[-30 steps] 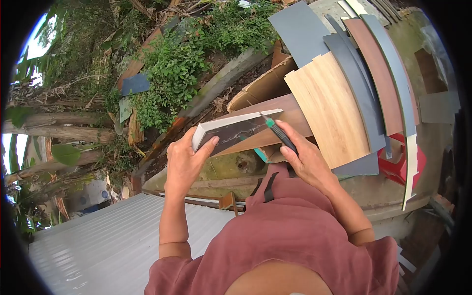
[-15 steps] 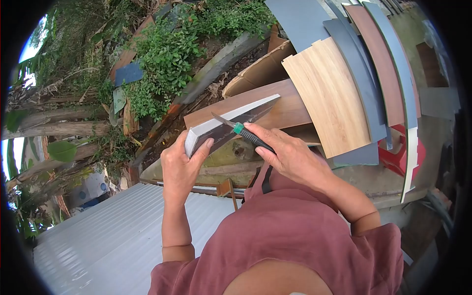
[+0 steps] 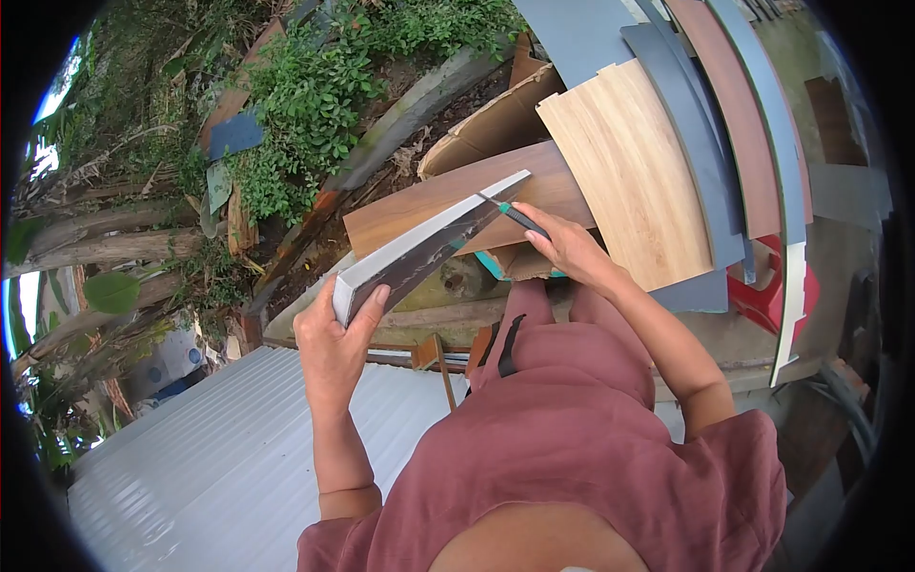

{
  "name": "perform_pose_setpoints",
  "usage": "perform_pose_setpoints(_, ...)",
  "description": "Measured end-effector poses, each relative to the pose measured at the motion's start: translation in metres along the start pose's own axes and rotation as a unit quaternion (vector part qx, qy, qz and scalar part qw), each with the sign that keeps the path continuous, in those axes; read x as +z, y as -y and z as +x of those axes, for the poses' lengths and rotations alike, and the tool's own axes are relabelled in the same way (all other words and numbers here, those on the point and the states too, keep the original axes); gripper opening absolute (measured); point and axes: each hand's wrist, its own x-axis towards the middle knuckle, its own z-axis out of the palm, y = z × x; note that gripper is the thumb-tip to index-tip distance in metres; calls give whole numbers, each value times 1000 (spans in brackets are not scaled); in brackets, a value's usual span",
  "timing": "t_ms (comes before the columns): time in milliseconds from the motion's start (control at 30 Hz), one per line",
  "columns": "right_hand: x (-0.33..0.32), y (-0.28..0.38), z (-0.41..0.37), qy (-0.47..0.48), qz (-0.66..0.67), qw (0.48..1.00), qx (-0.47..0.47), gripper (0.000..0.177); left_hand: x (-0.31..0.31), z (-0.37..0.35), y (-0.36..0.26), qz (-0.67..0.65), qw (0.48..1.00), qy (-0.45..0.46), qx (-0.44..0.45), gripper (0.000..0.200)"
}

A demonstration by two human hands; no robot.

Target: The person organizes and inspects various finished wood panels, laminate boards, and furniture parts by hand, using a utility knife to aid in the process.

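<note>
- A person in a loose, dusty-rose fabric top (image 3: 562, 448) works outdoors with both bare hands raised in front of the body.
- The left hand (image 3: 334, 334) grips the near end of a long, flat, dark panel with a pale edge and light vein-like streaks (image 3: 410, 272), thumb pressed on the dark face and fingers behind it.
- The panel is held up at a slant, its far end pointing away from the body over a wide brown wood-grain plank (image 3: 400, 214).
- The right hand (image 3: 577, 250) is closed around a slim, green-and-black handled knife (image 3: 522, 219), thumb and forefinger pinching the handle.
- The knife's narrow blade crosses toward the panel's pale edge near the far end; whether it touches cannot be told.
- Beyond the panel, an open brown cardboard box (image 3: 486, 124) sits beside the plank.
- To the right spread a broad, light wood-grain board (image 3: 634, 176), long blue-grey planks (image 3: 691, 153) and a narrow reddish-brown plank (image 3: 732, 129), with a red plastic stool (image 3: 810, 291) partly hidden beside them.
- A leafy green shrub (image 3: 300, 133) grows at upper left; a whitish corrugated sheet (image 3: 229, 448) lies at lower left.
</note>
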Motion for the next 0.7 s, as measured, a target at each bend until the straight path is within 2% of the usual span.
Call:
perform_pose_setpoints(67,3,-2,1,-7,-35,998,-50,45,0,0,1,-2,1000,-8,-2,26)
perform_pose_setpoints(200,-4,11,4,55,-50,997,-13,45,-2,-3,6,8,999,-6,-33,27)
perform_pose_setpoints(367,20,-81,35,-40,-56,997,-36,42,-3,-8,8,-5,998,-11,-56,27)
perform_pose_setpoints(567,20,-101,50,-33,-69,994,-74,41,-1,-11,11,-1,998,-32,-59,26)
perform_pose_setpoints(600,21,-109,53,-31,-70,994,-74,41,-2,-11,12,-16,996,-35,-82,26)
perform_pose_setpoints(700,34,-156,72,-45,-92,994,-43,42,-5,-12,18,-30,993,-40,-111,26)
